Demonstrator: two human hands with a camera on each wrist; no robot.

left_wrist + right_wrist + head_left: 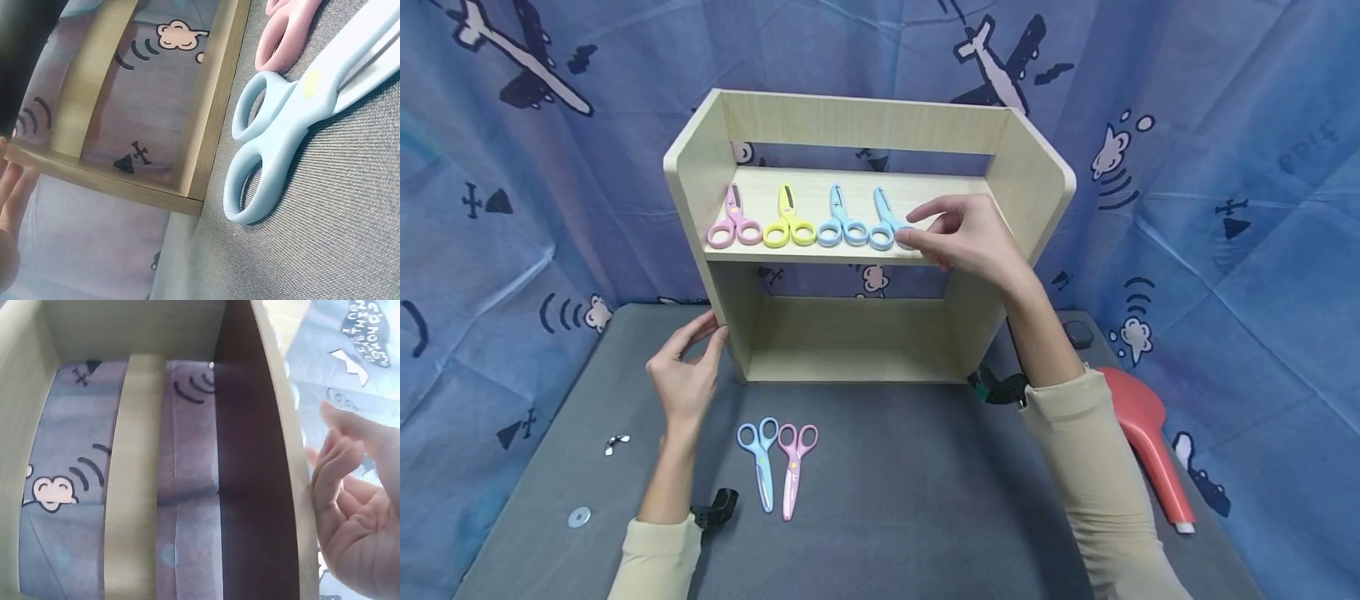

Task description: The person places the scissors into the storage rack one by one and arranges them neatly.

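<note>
My right hand is at the right end of a row of scissors on the upper board of a small wooden shelf. Its thumb and index finger pinch the right handle loop of the rightmost blue scissors; in the right wrist view the board's edge hides these scissors. To their left lie another blue pair, a yellow pair and a pink pair, blades pointing back. Low on the shelf's left side panel, my left hand grips the front edge between thumb and fingers.
In front of the shelf, blue scissors and pink scissors lie side by side on the grey table, handles toward the shelf. A small metal piece and a round disc lie at left. A red paddle-shaped object is at right.
</note>
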